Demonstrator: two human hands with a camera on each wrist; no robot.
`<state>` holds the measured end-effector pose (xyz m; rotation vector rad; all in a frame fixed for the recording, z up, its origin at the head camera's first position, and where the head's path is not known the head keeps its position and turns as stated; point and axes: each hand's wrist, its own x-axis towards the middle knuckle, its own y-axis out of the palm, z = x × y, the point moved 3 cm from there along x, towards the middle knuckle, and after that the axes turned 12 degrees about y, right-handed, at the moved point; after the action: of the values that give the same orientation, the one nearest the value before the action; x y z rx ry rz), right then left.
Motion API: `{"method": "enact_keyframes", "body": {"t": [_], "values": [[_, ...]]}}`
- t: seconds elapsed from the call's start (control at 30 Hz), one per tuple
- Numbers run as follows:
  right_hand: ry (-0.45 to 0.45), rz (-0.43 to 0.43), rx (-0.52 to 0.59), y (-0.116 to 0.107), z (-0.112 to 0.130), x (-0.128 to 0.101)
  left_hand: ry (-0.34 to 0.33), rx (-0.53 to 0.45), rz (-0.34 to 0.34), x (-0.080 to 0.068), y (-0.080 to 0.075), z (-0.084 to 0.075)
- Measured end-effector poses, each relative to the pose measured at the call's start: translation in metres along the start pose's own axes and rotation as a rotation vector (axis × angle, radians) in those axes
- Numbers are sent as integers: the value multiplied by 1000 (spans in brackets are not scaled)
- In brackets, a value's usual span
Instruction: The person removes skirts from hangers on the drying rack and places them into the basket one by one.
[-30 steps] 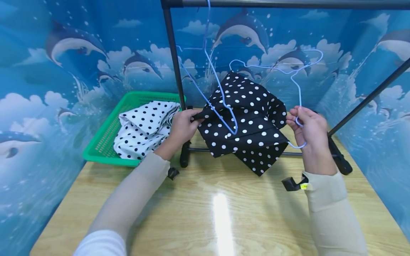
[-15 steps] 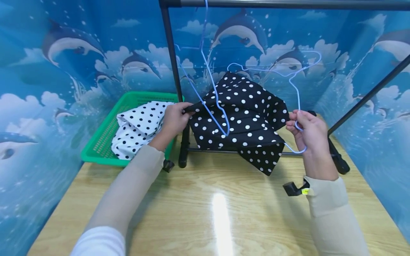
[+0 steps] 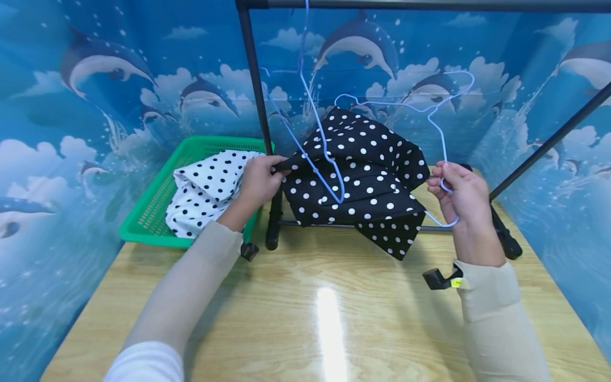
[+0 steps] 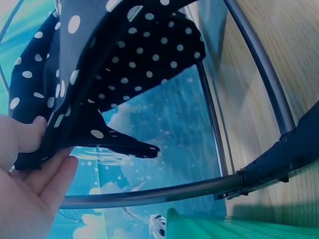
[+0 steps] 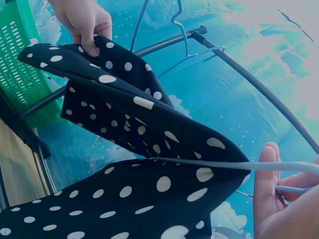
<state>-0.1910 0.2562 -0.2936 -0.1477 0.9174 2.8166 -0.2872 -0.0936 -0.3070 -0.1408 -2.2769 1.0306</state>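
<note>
Pinching edge of black polka-dot cloth [image 3: 365,151] with left fingers [image 4: 62,180], pinching wire hanger [image 5: 289,166] with right fingers [image 5: 264,199]; having room above near desk [image 3: 382,329].

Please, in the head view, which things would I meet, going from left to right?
Green perforated plastic basket, person's left hand, black cloth with white polka dots, person's right hand.

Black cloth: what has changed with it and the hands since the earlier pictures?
The left hand moved left, drawing the held edge of the black cloth along. Nothing was let go: the right hand still holds a blue hanger. The white cloth stayed in the green basket.
</note>
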Motion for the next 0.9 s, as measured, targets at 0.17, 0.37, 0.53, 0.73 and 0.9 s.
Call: {"method": "enact_keyframes", "body": {"t": [0.17, 0.37, 0.53, 0.73, 0.9], "values": [[-2, -28, -10, 0, 1, 2, 22, -15, 7, -9, -1, -8], [-6, -54, -23, 1, 0, 4, 70, -41, 5, -18, 0, -16], [-3, -61, -24, 1, 1, 5, 105, -72, 23, -27, 0, -24], [20, -61, -11, 0, 1, 8, 192, -93, 28, -37, -5, -34], [38, -39, 11, 1, -1, 11, 232, -78, 37, -44, -7, -37]]}}
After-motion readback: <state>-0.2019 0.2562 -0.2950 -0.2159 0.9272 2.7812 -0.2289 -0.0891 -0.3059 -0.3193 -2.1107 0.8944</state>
